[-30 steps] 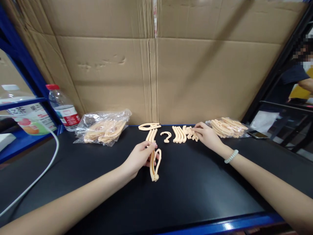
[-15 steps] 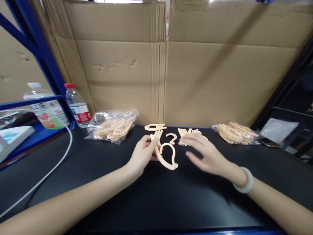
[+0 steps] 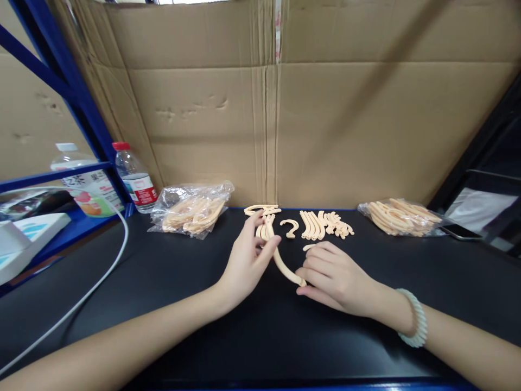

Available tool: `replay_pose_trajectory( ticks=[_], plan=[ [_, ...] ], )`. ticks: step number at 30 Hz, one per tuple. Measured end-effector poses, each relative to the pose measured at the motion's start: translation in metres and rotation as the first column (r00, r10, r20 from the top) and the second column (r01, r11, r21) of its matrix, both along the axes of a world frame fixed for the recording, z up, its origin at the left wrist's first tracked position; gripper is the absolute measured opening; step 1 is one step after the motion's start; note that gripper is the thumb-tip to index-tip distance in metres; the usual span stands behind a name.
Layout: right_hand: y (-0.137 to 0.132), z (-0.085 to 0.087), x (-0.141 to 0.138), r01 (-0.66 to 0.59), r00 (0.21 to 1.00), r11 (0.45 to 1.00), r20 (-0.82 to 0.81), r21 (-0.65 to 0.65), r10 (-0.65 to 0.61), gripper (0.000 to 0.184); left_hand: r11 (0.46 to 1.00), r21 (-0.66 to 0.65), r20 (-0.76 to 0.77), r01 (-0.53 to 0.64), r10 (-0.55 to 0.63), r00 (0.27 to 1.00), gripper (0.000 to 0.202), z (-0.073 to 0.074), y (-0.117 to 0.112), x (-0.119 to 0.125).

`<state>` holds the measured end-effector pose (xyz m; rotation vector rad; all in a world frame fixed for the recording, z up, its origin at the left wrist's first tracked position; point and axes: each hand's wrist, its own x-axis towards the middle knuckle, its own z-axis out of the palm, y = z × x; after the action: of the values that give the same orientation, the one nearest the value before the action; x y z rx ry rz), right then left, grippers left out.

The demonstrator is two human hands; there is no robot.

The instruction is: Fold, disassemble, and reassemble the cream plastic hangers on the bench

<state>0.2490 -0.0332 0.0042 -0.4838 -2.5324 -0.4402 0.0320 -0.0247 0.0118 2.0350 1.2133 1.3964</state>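
My left hand (image 3: 247, 262) pinches the upper end of a curved peach plastic hanger piece (image 3: 283, 264) over the black table (image 3: 171, 304). My right hand (image 3: 331, 278) has its fingers curled over the lower end of that same piece, near the table surface. Just behind the hands lie loose peach parts: a small hook (image 3: 290, 227), a flat oval piece (image 3: 262, 209) and a row of curved strips (image 3: 321, 225).
A clear bag of peach parts (image 3: 191, 212) lies at the back left, another bag (image 3: 401, 217) at the back right beside a phone (image 3: 462, 232). A water bottle (image 3: 134, 179) stands by the blue shelf. A white cable (image 3: 81, 296) crosses the left. Cardboard (image 3: 268, 108) walls the back.
My right hand left the row of strips at the back and came down onto the lower end of the piece in my left hand. The piece has turned from hanging down to slanting right.
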Motion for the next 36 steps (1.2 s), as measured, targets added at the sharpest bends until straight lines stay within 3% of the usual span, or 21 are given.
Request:
replay_pose_trajectory(
  ticks=[2,4,5,7,9,14,22,29,36],
  plan=[
    [0.001,0.0,0.001,0.009,0.998,0.999,-0.058,-0.041,-0.012,0.02,0.941,0.326,-0.227,-0.091,0.171,0.959,0.061,0.0,-0.001,-0.002],
    [0.003,-0.001,0.003,0.03,0.993,0.998,-0.115,-0.053,-0.036,0.022,0.836,0.548,-0.438,0.017,0.269,0.858,0.055,0.002,-0.004,-0.003],
    [0.004,-0.002,0.003,0.041,0.99,0.998,-0.134,-0.049,-0.047,0.022,0.808,0.576,-0.54,0.126,0.26,0.8,0.047,0.002,-0.006,-0.003],
    [0.007,-0.003,0.005,0.055,0.987,0.998,-0.149,-0.039,-0.06,0.022,0.786,0.53,-0.695,0.317,0.189,0.694,0.032,0.002,-0.009,-0.001],
    [0.007,-0.004,0.005,0.056,0.989,0.998,-0.137,-0.035,-0.06,0.022,0.786,0.478,-0.754,0.392,0.139,0.642,0.023,0.0,-0.011,0.002],
    [0.003,-0.004,0.003,0.062,0.996,0.998,-0.06,-0.005,-0.062,0.024,0.793,0.468,-0.752,0.389,0.125,0.648,0.019,-0.005,-0.01,0.006],
    [0.0,-0.002,0.004,0.02,1.0,0.998,-0.003,0.059,-0.02,0.026,0.846,0.325,-0.799,0.423,0.006,0.601,0.02,-0.011,-0.01,0.007],
    [0.005,-0.006,0.007,-0.053,0.998,0.984,-0.022,-0.173,0.05,0.029,0.821,0.275,-0.833,0.5,-0.056,0.55,0.025,-0.012,-0.009,0.006],
    [0.008,-0.007,0.008,-0.143,0.988,0.936,-0.096,-0.321,0.118,0.025,0.797,0.27,-0.852,0.541,-0.064,0.52,0.029,-0.011,-0.009,0.005]
  ],
)
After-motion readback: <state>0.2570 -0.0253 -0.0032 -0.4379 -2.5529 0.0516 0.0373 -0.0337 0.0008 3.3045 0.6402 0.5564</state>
